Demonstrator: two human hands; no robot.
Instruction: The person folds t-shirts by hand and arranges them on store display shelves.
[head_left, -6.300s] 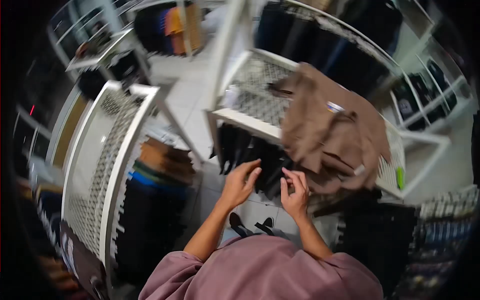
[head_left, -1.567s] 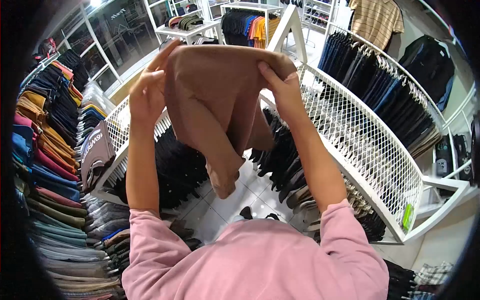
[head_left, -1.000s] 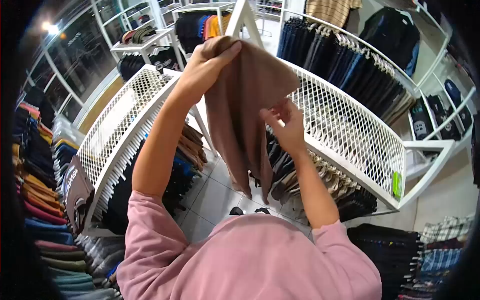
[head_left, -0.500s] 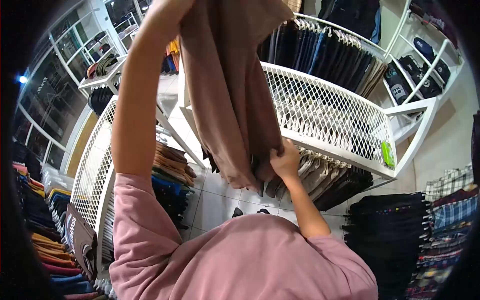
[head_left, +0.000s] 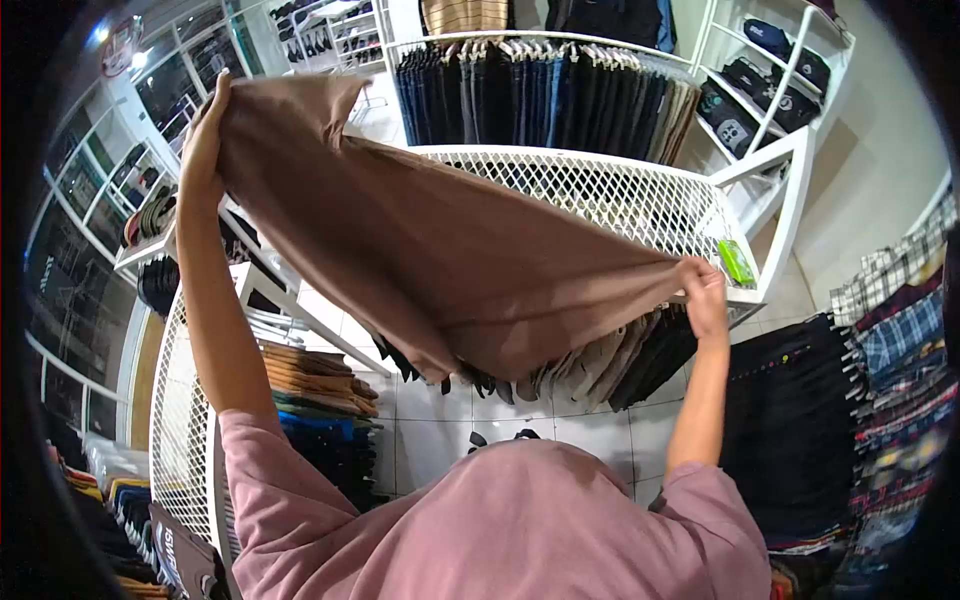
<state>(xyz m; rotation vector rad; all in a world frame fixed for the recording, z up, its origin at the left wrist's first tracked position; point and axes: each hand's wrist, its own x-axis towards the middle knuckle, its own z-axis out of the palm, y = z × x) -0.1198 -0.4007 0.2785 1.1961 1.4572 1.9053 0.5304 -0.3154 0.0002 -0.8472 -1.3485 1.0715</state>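
Observation:
A pair of plain brown trousers is stretched at a slant between my two hands, in the air over the white mesh rack. My left hand, high at the left, grips the wide end, its thumb along the edge. Lower down at the right, my right hand pinches the narrow end between closed fingers. The cloth sags in the middle, and its lower edge hangs in front of the clothes under the rack.
A white mesh-topped rack stands ahead, carrying a green packet. Behind it hangs a row of jeans. Another mesh rack is at my left, near folded brown clothes. Dark garments and plaid shirts hang at the right.
The trousers have gone from hanging upright to being spread sideways. My right hand has moved right and up with the narrow end, while my left hand has shifted left and down.

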